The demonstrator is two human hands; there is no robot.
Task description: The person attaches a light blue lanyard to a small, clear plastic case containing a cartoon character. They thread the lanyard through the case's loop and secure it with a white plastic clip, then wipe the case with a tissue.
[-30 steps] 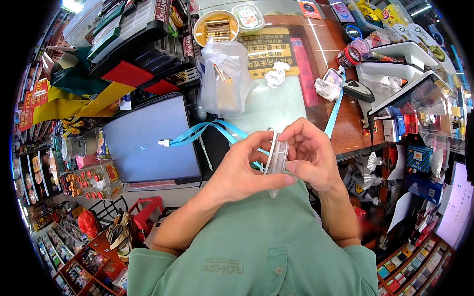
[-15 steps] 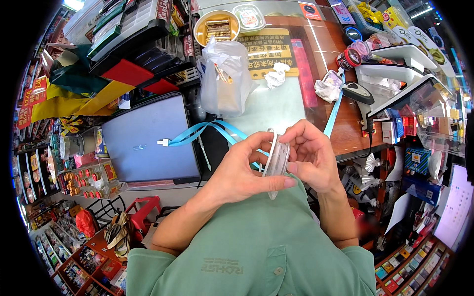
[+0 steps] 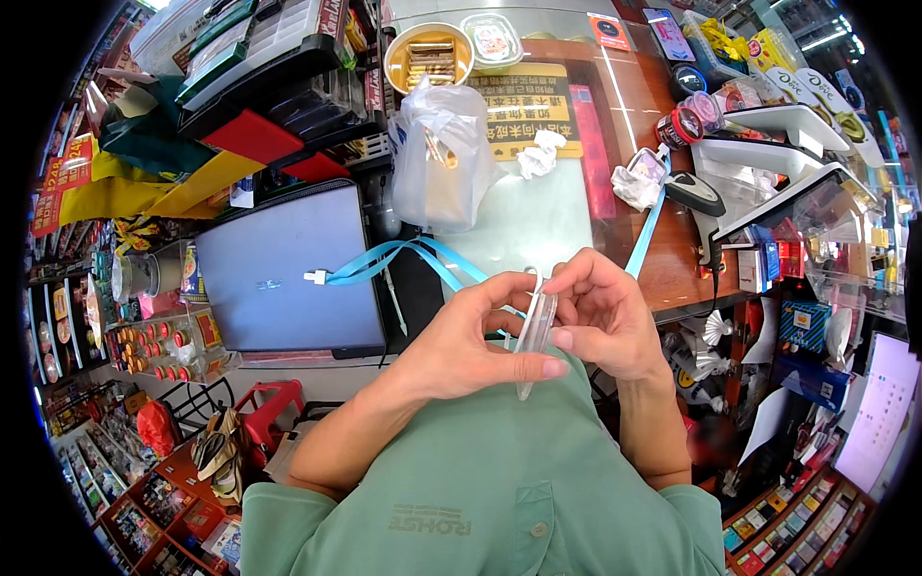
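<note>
Just in front of the person's chest, near the middle of the frame, two bare hands are holding a thin, clear plastic case [image 3: 538, 331] with a whitish edge, turned nearly edge-on to view. The left hand [image 3: 466, 341] is cupping it from the left, its thumb lying across the lower part and its fingers curling round the upper edge; the right hand [image 3: 615, 322] is pinching narrowly at the right side, fingertips near the top and thumb lower down. As for progress, the case is already off the counter and in both hands, and neither hand is releasing it; its layers appear slightly parted toward the top, though from here I cannot tell whether it is opened or closed, or holding anything. Beyond the hands, a light blue lanyard [image 3: 360, 264] is stretching leftward, its white clip [image 3: 315, 276] resting over a closed blue-grey laptop [image 3: 288, 307], apart from the case. Above centre, a whitish plastic bag [image 3: 437, 182] is standing beside crumpled tissue [image 3: 543, 156], with a yellow bowl [image 3: 392, 60] of wrapped sticks behind. At the right, a handheld scanner [image 3: 696, 195] is sitting over the brown wooden counter [image 3: 672, 274]. At lower left, a red stool [image 3: 269, 413] is standing near crowded shelves.
</note>
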